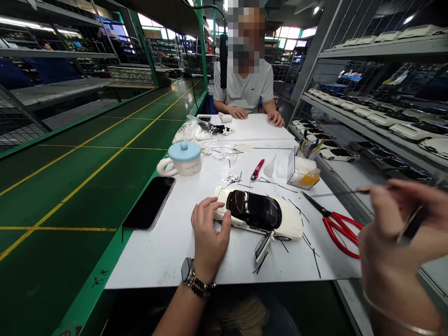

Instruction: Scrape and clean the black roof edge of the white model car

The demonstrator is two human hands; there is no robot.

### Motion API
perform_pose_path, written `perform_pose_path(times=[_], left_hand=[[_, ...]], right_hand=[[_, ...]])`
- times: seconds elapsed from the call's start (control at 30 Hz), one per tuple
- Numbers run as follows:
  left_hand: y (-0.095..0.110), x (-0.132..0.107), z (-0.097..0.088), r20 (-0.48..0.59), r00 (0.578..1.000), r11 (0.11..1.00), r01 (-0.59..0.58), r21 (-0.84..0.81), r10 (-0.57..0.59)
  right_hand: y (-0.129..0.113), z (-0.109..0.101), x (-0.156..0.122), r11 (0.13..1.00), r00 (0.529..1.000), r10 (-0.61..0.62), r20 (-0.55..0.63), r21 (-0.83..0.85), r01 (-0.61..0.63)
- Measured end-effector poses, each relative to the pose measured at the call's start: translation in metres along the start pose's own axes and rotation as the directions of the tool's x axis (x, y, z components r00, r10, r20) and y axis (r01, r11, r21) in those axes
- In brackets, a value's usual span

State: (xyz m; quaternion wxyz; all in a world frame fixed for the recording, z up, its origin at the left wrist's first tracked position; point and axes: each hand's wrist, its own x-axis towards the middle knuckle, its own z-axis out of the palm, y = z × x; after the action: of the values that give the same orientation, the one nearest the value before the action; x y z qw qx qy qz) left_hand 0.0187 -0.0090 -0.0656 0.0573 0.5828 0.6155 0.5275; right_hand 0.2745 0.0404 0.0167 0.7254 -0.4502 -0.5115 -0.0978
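Bg is a workshop hall w/ green floor (157,105) & yellow lines on the left, and on the right a rack (371,112) w/ many model cars in rows. A white table (150,261) lies in the near middle; at its far side sits a co-worker (250,86) in a light T-shirt, both hands resting on the tabletop. The white toy car (290,217) w/ black roof stands in the near centre of the table, its near-side door (262,247) open toward the near edge. The person's left hand (212,228) is at the left end of the car: fingers half bent, thumb apart, fingertips touching the body, not gripping around it. The right hand (402,233) is raised at the right edge, blurred; its fingers are bent & closed on a thin dark item (413,224), but exactly which item, one cannot tell. Just left of this hand lie scissors (329,216) w/ red handles, pointing to far left. Thin black strips (317,261) are scattered around the car. Farther are a red cutter (258,170) and, to its right, a clear box (303,172). On the left: a phone (149,205), dark screen up, & behind it a mug (187,163) w/ blue lid.
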Motion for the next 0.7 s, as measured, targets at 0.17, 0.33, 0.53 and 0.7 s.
perform_pose_path(times=[0.17, 0.33, 0.53, 0.7], left_hand=[[-0.001, -0.001, 0.001, -0.002, 1.0, 1.0, 0.006, -0.01, -0.006], [-0.001, -0.001, 0.0, 0.001, 1.0, 1.0, 0.016, -0.012, -0.016], [-0.002, 0.0, 0.0, 0.01, 1.0, 1.0, 0.01, -0.016, -0.01], [-0.002, -0.001, 0.0, 0.01, 1.0, 1.0, 0.004, -0.012, -0.004]], right_hand=[[-0.035, -0.001, -0.069, 0.995, 0.957, -0.043, 0.285, 0.095, 0.017], [-0.029, 0.009, -0.091, 0.99, 0.881, -0.14, 0.452, 0.051, 0.131], [-0.024, 0.02, -0.095, 0.985, 0.864, -0.155, 0.479, 0.01, 0.171], [-0.025, 0.016, -0.094, 0.987, 0.875, -0.152, 0.459, 0.024, 0.159]])
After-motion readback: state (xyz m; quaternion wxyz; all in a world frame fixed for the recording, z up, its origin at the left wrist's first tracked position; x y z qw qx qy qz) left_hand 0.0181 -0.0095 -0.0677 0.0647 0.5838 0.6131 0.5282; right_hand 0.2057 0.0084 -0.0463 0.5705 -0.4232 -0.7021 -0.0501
